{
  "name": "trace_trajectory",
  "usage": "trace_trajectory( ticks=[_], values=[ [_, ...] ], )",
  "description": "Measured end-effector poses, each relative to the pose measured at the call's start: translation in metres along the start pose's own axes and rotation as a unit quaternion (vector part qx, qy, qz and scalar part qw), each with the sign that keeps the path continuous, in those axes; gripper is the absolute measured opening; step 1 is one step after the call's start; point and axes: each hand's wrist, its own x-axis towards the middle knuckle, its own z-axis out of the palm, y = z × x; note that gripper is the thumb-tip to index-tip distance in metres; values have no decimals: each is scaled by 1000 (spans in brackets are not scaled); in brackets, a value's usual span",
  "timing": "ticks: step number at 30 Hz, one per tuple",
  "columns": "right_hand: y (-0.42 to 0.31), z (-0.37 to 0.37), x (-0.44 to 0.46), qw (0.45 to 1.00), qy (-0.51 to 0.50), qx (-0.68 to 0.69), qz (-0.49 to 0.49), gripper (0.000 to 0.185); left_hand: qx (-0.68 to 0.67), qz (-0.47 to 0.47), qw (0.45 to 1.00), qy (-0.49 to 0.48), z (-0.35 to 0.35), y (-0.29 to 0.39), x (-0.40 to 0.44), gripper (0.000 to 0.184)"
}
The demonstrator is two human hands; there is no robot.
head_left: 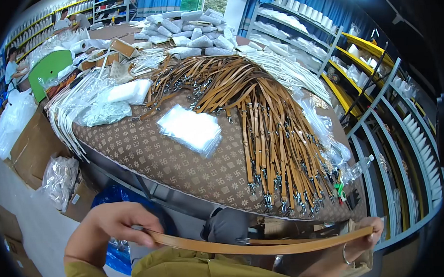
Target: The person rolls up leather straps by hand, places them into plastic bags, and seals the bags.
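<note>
A tan leather strap (pixel 256 246) stretches between my two hands in front of my body, below the table edge. My left hand (pixel 129 224) pinches one end between thumb and fingers. Around the other end my right hand (pixel 369 229) is closed, and the strap doubles back there toward the middle. Many similar brown straps (pixel 266 131) with metal clips lie heaped on the table, their clip ends hanging toward me. A stack of clear plastic bags (pixel 191 130) lies flat left of the heap.
The table (pixel 158 156) has a patterned brown cover. Wrapped rolls (pixel 192 33) pile at its back; white straps (pixel 65 115) hang at its left. A bottle (pixel 359 167) and green-handled scissors (pixel 340 192) sit at the right edge. Metal shelves (pixel 385 121) stand right. Several people work far left.
</note>
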Motion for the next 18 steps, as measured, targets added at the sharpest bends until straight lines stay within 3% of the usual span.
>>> trace_trajectory(
  ticks=[3,6,7,8,10,15,18],
  values=[
    [14,1,14,967,-253,35,15,50,-50,-45,998,15,8,-10,-15,19],
    [37,57,46,847,-418,75,319,82,-82,-103,991,-6,26,-22,-3,21],
    [48,98,59,838,-401,40,367,87,-78,-130,988,-36,31,-25,10,22],
    [72,131,63,855,-406,44,319,85,-75,-130,988,-37,36,-25,24,22],
    [99,185,61,906,-338,59,249,65,-63,-220,972,-62,42,-25,45,23],
    [108,203,83,866,-412,42,281,38,-170,-230,958,8,40,-34,32,21],
    [93,188,93,927,-312,-24,206,18,-185,-194,962,53,34,-46,3,23]
  ],
)
